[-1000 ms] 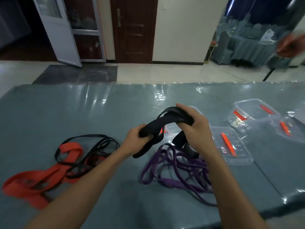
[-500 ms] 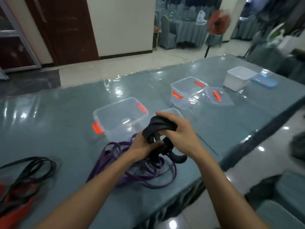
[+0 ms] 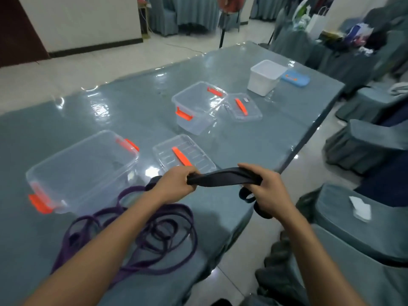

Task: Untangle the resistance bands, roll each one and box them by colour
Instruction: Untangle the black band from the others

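A wide black band (image 3: 223,179) is stretched flat between my two hands above the table's near right edge. My left hand (image 3: 176,183) grips its left end and my right hand (image 3: 263,191) grips its right end, with loops of it hanging below that hand. A tangled purple band (image 3: 141,235) lies on the table under my left forearm. An open clear box with orange clips (image 3: 81,171) stands left of my hands, its lid (image 3: 183,157) beside it. A second clear box (image 3: 197,107) stands farther back.
The second box's lid (image 3: 242,107) lies beside it. A white tub (image 3: 266,77) and a blue lid (image 3: 294,78) sit at the far right corner of the grey-blue table (image 3: 132,102). Covered chairs (image 3: 364,146) stand close along the right.
The view has swung right, so the red and thin black bands are out of sight. My hands have moved apart and pulled the bunched black band out straight.
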Demonstrator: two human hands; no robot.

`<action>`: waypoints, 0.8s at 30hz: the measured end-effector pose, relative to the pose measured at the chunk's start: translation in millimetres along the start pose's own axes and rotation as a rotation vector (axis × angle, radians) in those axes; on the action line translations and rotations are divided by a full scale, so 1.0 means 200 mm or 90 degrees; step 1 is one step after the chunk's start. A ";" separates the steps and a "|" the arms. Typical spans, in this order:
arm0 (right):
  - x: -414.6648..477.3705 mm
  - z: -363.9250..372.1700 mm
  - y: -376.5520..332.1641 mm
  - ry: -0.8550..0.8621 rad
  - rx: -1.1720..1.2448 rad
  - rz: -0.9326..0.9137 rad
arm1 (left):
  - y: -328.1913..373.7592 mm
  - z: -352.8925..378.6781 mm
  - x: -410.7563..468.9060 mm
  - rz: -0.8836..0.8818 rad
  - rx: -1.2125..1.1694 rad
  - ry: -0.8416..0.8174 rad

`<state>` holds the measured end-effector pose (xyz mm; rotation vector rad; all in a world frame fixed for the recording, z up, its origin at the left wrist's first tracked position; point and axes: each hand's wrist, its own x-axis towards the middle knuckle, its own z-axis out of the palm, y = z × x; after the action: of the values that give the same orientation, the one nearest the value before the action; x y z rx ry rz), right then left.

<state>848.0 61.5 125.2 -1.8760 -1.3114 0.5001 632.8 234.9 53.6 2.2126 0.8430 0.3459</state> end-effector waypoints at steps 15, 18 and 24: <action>0.50 -0.67 1.07 -0.133 -0.226 -0.030 | 0.48 0.61 0.89 -0.034 0.130 0.009; 0.66 -0.78 1.17 -0.139 -0.219 -0.048 | 0.57 0.64 1.01 -0.064 0.090 0.034; 1.04 -0.81 1.28 -0.208 -0.245 -0.067 | 0.57 0.66 1.20 -0.103 0.051 0.054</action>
<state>1196.9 149.6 50.9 -2.0793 -1.8179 0.5440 927.9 262.7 42.0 2.1979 1.0913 0.3337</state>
